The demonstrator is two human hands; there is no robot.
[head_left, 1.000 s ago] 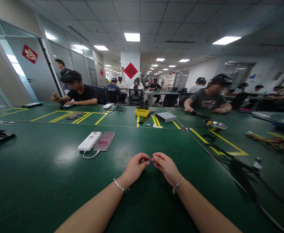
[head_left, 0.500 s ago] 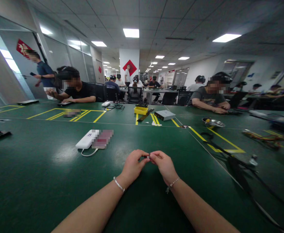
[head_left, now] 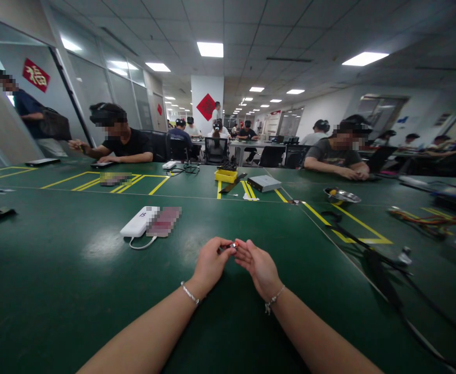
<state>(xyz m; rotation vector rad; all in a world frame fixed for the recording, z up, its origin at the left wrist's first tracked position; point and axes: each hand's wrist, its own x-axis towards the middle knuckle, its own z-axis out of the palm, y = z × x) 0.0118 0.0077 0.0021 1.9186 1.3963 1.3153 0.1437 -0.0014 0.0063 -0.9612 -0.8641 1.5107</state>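
Observation:
Between its thumb and fingertips my left hand (head_left: 211, 263) pinches a small shiny silvery piece (head_left: 234, 245), too small to name. An orange-red spot shows at its right end. My right hand (head_left: 262, 267) is open beside it, fingers stretched toward the piece and thumb raised; whether its fingertips touch the piece I cannot tell. Both hands are just above the green table (head_left: 95, 291). Farther off to the left lies a white power bank (head_left: 140, 222), joined by a short white cable to a blurred-out flat phone-like object (head_left: 164, 222).
A yellow tray (head_left: 226, 176), a grey metal box (head_left: 264, 183) and a metal bowl (head_left: 342, 196) stand toward the far side. Black cables (head_left: 379, 270) run along the right. Yellow tape marks the tabletop. Two people sit across the table, one left and one right.
My right hand has loosened from a pinch at the small piece and its fingers have straightened. The left hand keeps hold, and the orange-red spot now shows. A walking person moved left.

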